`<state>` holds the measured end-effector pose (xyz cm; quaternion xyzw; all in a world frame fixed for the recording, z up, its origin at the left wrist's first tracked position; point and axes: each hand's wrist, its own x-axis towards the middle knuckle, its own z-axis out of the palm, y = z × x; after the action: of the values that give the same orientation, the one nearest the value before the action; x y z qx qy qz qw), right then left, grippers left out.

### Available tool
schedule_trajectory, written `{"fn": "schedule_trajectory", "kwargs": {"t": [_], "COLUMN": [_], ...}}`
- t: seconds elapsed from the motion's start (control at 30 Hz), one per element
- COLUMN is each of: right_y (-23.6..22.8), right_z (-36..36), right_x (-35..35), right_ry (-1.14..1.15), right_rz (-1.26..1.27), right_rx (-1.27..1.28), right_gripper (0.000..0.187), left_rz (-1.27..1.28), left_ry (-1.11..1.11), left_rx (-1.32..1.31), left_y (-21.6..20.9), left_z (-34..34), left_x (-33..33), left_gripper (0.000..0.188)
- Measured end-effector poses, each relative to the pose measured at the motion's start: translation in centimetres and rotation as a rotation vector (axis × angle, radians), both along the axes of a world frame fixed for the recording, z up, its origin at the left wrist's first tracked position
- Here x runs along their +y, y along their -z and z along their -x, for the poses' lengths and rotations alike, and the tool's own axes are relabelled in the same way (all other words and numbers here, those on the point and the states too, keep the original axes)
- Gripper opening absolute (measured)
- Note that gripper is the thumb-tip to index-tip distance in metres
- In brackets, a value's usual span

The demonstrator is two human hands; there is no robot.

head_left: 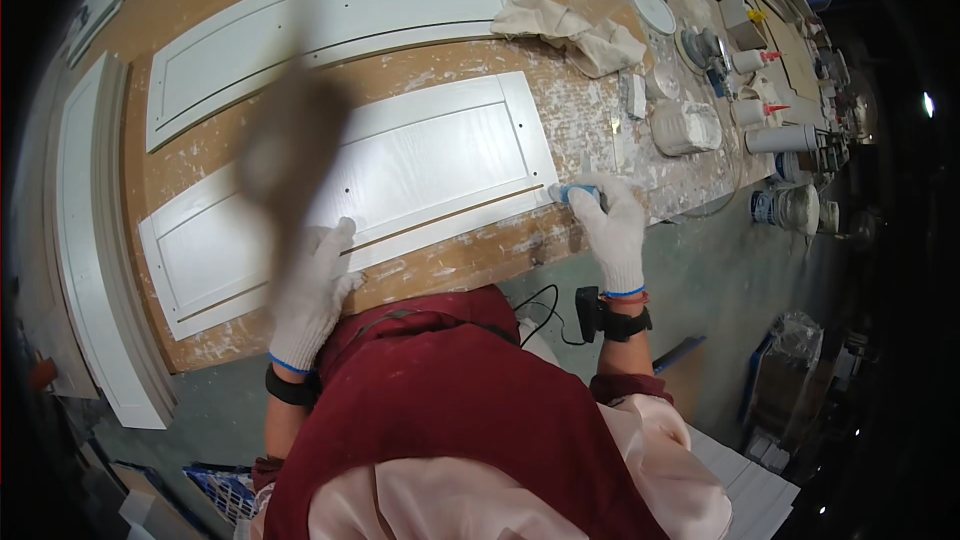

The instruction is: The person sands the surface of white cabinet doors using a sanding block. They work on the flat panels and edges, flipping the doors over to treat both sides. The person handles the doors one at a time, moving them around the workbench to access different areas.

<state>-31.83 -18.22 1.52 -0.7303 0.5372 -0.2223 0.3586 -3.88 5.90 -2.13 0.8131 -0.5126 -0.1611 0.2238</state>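
Observation:
A white framed panel (440, 155) with small dark holes and a dark groove along its near side lies flat on the workbench. My left hand (314, 285), in a white knitted glove, rests at the panel's near edge, fingers stretched and thumb apart. At the right near corner, my right hand (612, 225), gloved too, is closed around a small blue tool (578, 192). The tool's pale tip reaches the panel corner; its exact kind is hidden by the fingers. A blurred brown shape (295, 140) close to the camera covers part of the panel's left half.
Another white panel (330, 35) lies farther back, and stacked panels (105, 240) stand at the left. A crumpled cloth (570, 35), a white putty tub (686, 128), glue bottles (752, 61) and tools crowd the bench's right. Buckets (790, 208) stand beyond its edge.

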Motion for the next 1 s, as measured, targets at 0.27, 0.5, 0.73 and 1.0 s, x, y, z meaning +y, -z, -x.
{"fn": "schedule_trajectory", "kwargs": {"t": [0.27, 0.5, 0.73, 1.0], "right_y": [-0.9, -0.6, -0.5, -0.4], "right_z": [-5.5, -6.8, -7.2, -3.5], "right_x": [0.1, 0.1, 0.9, -1.2], "right_ry": [-0.262, -0.283, -0.314, -0.010], "right_rz": [0.145, 0.168, 0.182, 0.211], "right_rx": [0.151, 0.199, 0.152, 0.149], "right_gripper": [0.028, 0.026, 0.026, 0.025], "left_rz": [-0.009, 0.001, 0.001, 0.024], "left_ry": [0.001, 0.009, 0.003, 0.014], "left_rx": [0.011, -0.027, -0.006, -0.015], "left_y": [0.3, 0.5, 0.4, 0.5], "left_z": [-0.3, -0.1, -0.1, -0.2], "left_x": [0.0, 0.2, 0.1, 0.1], "left_gripper": [0.075, 0.075, 0.074, 0.075]}}
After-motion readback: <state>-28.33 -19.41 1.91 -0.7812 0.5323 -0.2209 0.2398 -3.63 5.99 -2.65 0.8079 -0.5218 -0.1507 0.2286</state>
